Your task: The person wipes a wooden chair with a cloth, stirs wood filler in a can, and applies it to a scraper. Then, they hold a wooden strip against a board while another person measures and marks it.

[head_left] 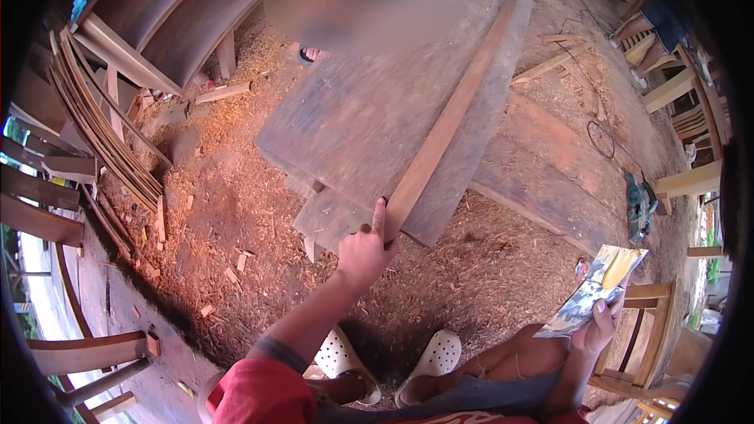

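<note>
My left hand (366, 253) is at the near end of a long, narrow wooden strip (459, 110). Its index finger points along the strip's left edge, and the other fingers curl at the end, partly hidden. The strip runs away from me over a wide, worn wooden board (353, 126). At the lower right, my right hand (598, 325) grips a flat, creased sheet (585, 302) with a grey-and-white pattern and a yellow patch at its upper end. My thumb presses on the face of the sheet.
Sawdust and wood scraps cover the ground (212, 228). Curved wooden strips (106, 129) lean at left beside curved wooden furniture (173, 16). A green power tool (640, 208) and cord lie at right, near chairs (644, 322). A blurred oval hides part of the far board; another person's legs (632, 35) show upper right.
</note>
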Demonstrator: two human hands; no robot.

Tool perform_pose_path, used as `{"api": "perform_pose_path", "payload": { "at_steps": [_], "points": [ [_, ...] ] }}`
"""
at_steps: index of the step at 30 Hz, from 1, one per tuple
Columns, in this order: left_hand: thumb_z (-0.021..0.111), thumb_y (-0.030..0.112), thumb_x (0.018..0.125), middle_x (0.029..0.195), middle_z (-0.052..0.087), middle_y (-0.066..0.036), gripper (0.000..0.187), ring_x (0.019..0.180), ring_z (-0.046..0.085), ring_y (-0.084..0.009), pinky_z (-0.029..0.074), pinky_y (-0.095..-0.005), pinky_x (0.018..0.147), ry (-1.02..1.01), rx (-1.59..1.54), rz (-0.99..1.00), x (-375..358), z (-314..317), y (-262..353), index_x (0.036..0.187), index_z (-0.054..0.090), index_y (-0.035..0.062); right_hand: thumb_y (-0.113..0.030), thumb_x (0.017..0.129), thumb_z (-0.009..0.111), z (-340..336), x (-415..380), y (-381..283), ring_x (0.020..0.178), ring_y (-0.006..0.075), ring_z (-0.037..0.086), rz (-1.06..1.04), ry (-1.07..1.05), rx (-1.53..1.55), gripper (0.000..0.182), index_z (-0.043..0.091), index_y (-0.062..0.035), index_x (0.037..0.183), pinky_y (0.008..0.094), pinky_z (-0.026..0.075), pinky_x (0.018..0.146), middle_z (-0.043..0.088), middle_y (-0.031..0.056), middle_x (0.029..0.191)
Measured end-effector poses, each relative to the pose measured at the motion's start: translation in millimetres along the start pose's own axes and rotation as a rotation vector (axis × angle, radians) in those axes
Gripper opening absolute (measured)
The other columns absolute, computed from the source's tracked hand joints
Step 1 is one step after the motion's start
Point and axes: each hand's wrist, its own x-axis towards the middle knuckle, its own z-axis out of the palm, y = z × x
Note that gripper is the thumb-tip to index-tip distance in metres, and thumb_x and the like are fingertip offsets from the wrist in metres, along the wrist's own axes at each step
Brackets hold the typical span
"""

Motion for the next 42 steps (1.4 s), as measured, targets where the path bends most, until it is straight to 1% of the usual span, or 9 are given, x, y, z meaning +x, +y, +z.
{"api": "perform_pose_path", "payload": {
  "at_steps": [1,2,5,9,11,16,30,35,42],
  "points": [
    [0.062,0.037,0.078,0.086,0.062,-0.020,0.089,0.067,0.065,-0.0347,0.054,-0.0446,0.061,0.025,0.001,0.011,0,3,-1,0.147,0.012,0.0091,-0.003,0.072,0.066,5,0,-1,0.110,0.0248,0.053,0.002,-0.009,-0.003,0.085,0.018,-0.0011,0.143,0.0374,0.044,0.094,0.049,0.0144,0.123],
    [0.063,0.037,0.078,0.085,0.062,-0.020,0.090,0.066,0.065,-0.0347,0.054,-0.0449,0.059,0.050,0.001,0.027,0,7,-4,0.147,0.013,0.0093,0.001,0.076,0.062,3,1,1,0.109,0.0255,0.055,0.002,-0.076,0.061,0.082,0.016,-0.0007,0.144,0.0368,0.047,0.093,0.048,0.0167,0.127],
    [0.065,0.036,0.076,0.080,0.063,-0.019,0.091,0.062,0.064,-0.0352,0.053,-0.0458,0.055,0.127,0.005,0.065,1,11,-4,0.147,0.013,0.0094,0.000,0.074,0.064,12,3,2,0.108,0.0255,0.055,0.021,-0.085,0.076,0.084,0.017,-0.0004,0.144,0.0378,0.047,0.092,0.049,0.0161,0.127],
    [0.066,0.034,0.075,0.073,0.063,-0.019,0.092,0.058,0.063,-0.0359,0.052,-0.0464,0.052,0.173,0.017,0.102,0,12,-4,0.146,0.014,0.0090,-0.004,0.069,0.069,31,7,-4,0.109,0.0225,0.053,0.078,-0.068,0.068,0.078,0.029,0.0002,0.136,0.0350,0.041,0.095,0.053,0.0123,0.119],
    [0.067,0.034,0.075,0.070,0.063,-0.019,0.092,0.056,0.063,-0.0363,0.052,-0.0469,0.052,0.173,0.021,0.105,0,13,-5,0.146,0.014,0.0086,-0.004,0.069,0.070,34,7,-6,0.108,0.0224,0.054,0.071,-0.076,0.076,0.076,0.031,0.0004,0.134,0.0350,0.042,0.095,0.054,0.0122,0.117],
    [0.066,0.035,0.075,0.069,0.063,-0.018,0.092,0.056,0.062,-0.0368,0.051,-0.0476,0.052,0.171,0.036,0.089,0,12,-3,0.146,0.014,0.0083,-0.003,0.070,0.070,35,8,-9,0.106,0.0208,0.055,0.089,-0.116,0.112,0.068,0.036,0.0006,0.129,0.0346,0.043,0.094,0.056,0.0117,0.115],
    [0.065,0.038,0.075,0.071,0.064,-0.020,0.090,0.058,0.063,-0.0368,0.052,-0.0479,0.053,0.186,0.049,0.097,-3,12,-3,0.145,0.018,0.0068,-0.001,0.069,0.072,35,7,-15,0.107,0.0210,0.056,0.081,-0.150,0.174,0.066,0.040,0.0011,0.127,0.0350,0.044,0.093,0.057,0.0116,0.115],
    [0.059,0.042,0.079,0.075,0.066,-0.020,0.085,0.062,0.064,-0.0381,0.053,-0.0495,0.059,0.055,0.070,0.030,-4,2,3,0.144,0.019,0.0058,-0.002,0.067,0.073,36,6,-17,0.103,0.0217,0.058,0.072,-0.138,0.211,0.065,0.042,0.0013,0.124,0.0355,0.045,0.091,0.059,0.0123,0.111],
    [0.059,0.043,0.079,0.072,0.065,-0.020,0.084,0.066,0.065,-0.0378,0.053,-0.0491,0.061,0.063,0.059,0.029,-5,0,3,0.144,0.021,0.0057,-0.002,0.065,0.074,37,1,-23,0.102,0.0232,0.059,0.080,-0.113,0.208,0.067,0.041,0.0017,0.123,0.0372,0.046,0.092,0.059,0.0129,0.111]
  ]
}}
